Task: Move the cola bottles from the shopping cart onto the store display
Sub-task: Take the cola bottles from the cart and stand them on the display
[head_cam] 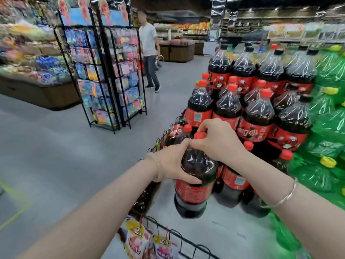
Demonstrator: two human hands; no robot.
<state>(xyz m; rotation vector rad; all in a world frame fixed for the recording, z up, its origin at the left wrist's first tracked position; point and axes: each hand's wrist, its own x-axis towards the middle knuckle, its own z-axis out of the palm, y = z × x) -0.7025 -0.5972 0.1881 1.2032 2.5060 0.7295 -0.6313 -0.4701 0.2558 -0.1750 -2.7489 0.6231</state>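
Observation:
A large cola bottle with a red cap and red label hangs upright just above the white display shelf. My left hand grips its shoulder from the left. My right hand holds its neck and cap from the right. Stacked cola bottles fill the display behind it, several tiers high. Two more cola bottles stand on the shelf right beside the held one. No shopping cart is in view.
Green soda bottles crowd the display's right side. A low black wire fence with snack packets edges the shelf. Black card racks stand left in the grey aisle, where a person walks.

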